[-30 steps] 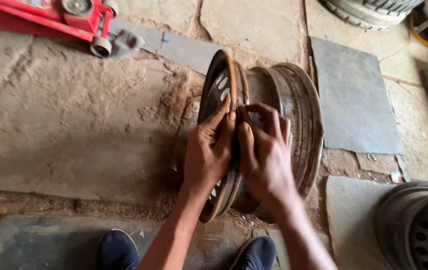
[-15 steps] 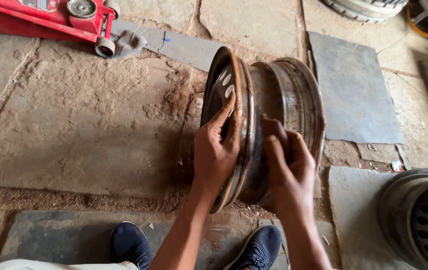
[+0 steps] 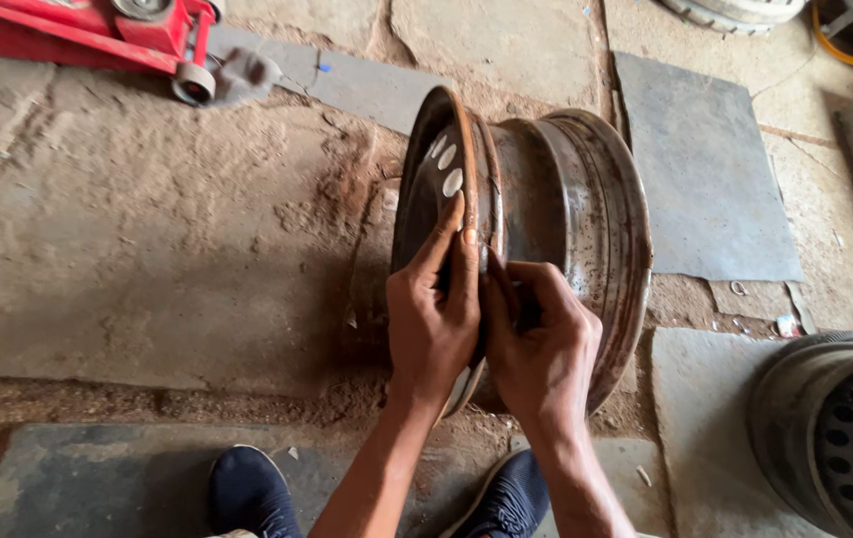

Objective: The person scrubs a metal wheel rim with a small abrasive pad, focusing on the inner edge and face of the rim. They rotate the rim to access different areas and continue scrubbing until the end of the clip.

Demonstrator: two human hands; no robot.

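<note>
Steel wheel rim (image 3: 566, 209) stands upright, its edge under both hands' fingers (image 3: 456, 249).

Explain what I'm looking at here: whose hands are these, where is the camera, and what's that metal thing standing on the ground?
The camera sits on a person's head and looks down, so the two bare arms coming up from the bottom are that person's own. Their dark blue shoes show at the lower edge. The metal thing is a rusty steel wheel rim, standing on its edge on a stone and dirt floor. The left hand lies flat against the rim's near lip. The right hand is bunched beside it on the barrel, fingers pinched; whether it holds something small I cannot tell. Around them: a red floor jack at top left and a second wheel rim at lower right.
</note>
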